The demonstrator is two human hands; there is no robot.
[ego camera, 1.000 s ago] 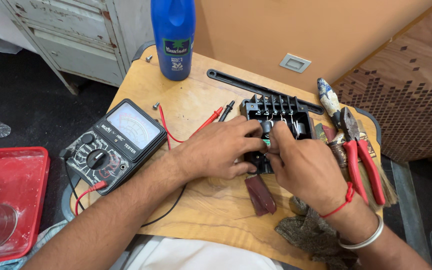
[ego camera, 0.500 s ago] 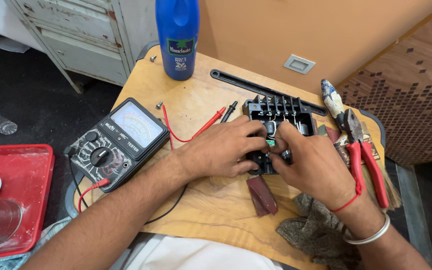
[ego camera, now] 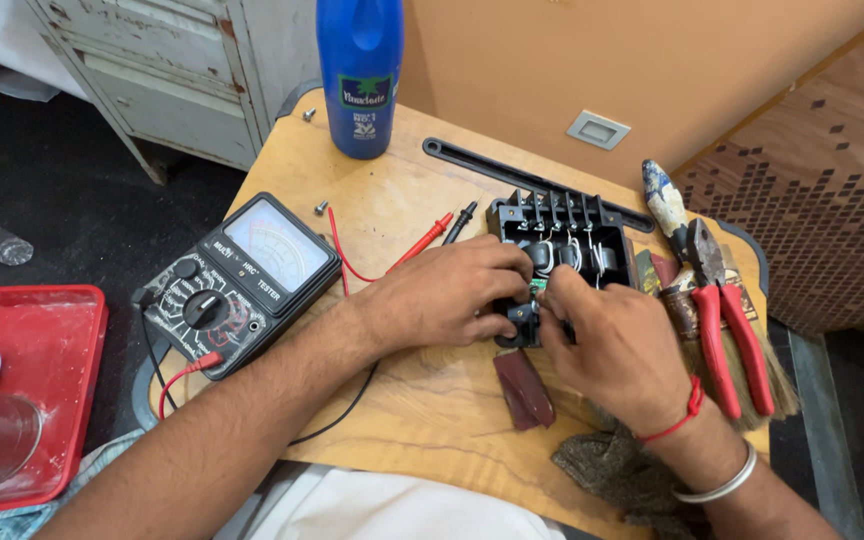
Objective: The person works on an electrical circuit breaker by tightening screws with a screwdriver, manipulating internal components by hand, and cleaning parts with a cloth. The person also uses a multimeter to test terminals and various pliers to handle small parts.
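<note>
On the small wooden table (ego camera: pixel 392 200), the left hand (ego camera: pixel 442 295) and right hand (ego camera: pixel 607 345) pinch the black switch housing (ego camera: pixel 562 250) (multimeter (ego camera: pixel 237 285) beside it), best kept steady, fingertips working small.

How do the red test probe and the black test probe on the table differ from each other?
The red test probe is red and looks the longer; the black test probe is black and looks shorter. The red one lies to the left, nearer the analogue multimeter; the black one lies nearer the black switch housing. A red lead runs visibly from the red probe; the black probe's lead is not clearly seen. Both lie untouched on the wooden table, tilted alike, above the left hand.
</note>
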